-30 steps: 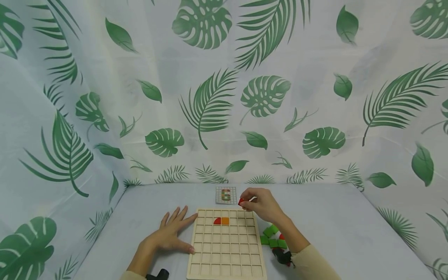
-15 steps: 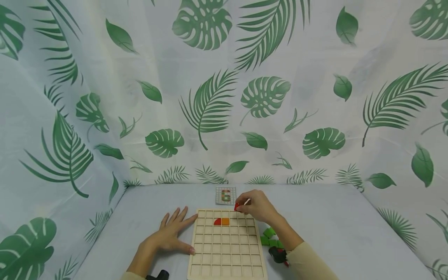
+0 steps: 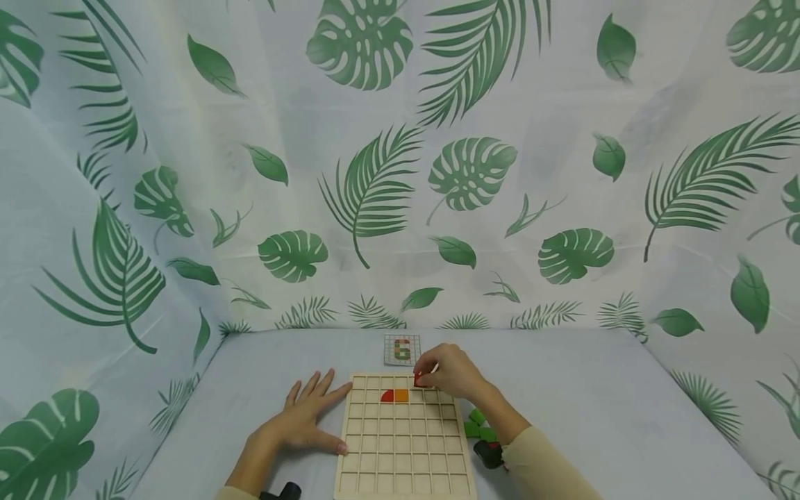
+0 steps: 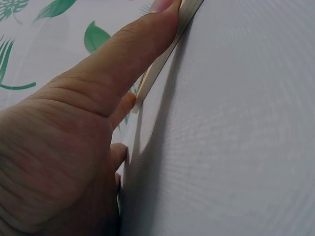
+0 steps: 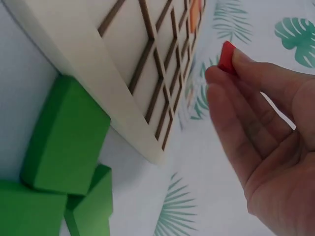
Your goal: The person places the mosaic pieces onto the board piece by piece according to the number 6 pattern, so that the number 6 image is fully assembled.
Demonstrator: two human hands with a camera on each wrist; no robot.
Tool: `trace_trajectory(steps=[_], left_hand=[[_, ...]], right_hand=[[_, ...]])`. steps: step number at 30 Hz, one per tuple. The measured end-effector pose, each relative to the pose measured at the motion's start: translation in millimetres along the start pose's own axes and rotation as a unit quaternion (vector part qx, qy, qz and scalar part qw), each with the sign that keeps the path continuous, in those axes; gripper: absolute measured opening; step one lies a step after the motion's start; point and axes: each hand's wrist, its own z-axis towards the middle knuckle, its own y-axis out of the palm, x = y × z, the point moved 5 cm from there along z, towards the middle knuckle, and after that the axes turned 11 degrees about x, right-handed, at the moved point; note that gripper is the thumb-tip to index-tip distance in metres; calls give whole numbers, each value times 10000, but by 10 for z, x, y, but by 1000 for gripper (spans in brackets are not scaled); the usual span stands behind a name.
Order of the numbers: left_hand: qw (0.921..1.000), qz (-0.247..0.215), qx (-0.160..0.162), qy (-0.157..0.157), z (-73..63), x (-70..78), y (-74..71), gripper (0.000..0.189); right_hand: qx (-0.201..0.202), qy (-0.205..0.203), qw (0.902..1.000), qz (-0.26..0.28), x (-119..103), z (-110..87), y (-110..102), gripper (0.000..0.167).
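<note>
A pale wooden grid board [image 3: 403,444] lies on the table. In its second row sit a red quarter-round piece [image 3: 388,396] and, touching it on the right, an orange square piece [image 3: 402,395]. My right hand [image 3: 453,371] pinches a small red piece [image 5: 227,58] between thumb and fingers, above the board's upper right part; its full shape is partly hidden by the fingers. My left hand [image 3: 306,417] lies spread at the board's left side, thumb [image 4: 147,44] and index finger touching its edge.
Several green blocks [image 5: 69,135] lie right of the board, partly behind the right forearm. A small pattern card [image 3: 402,350] showing a coloured 6-like figure lies beyond the board. Leaf-printed cloth [image 3: 400,208] rises behind and at the sides.
My right hand has moved left and slightly nearer with the red piece, from beside the card to over the board's top rows. The left hand stays in place.
</note>
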Motion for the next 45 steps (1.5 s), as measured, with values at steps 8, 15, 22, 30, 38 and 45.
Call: trace_trajectory(steps=[8, 15, 22, 30, 38, 45], left_hand=[[9999, 55, -93, 19, 23, -14, 11, 116], [10000, 37, -75, -2, 13, -5, 7, 115], [10000, 45, -69, -12, 20, -6, -3, 116], [10000, 38, -71, 26, 20, -13, 8, 115], [10000, 84, -31, -27, 21, -15, 13, 115], [10000, 20, -52, -11, 13, 2, 7, 116]], right_hand=[[-260, 137, 9995, -104, -25, -14, 103, 5], [-415, -104, 9990, -147, -54, -25, 163, 6], [-365, -146, 9990, -224, -69, -9, 190, 8], [-390, -39, 9987, -320, -21, -15, 228, 14], [-399, -60, 9987, -307, 12, -16, 261, 11], [-432, -46, 9988, -213, 13, -30, 262, 10]])
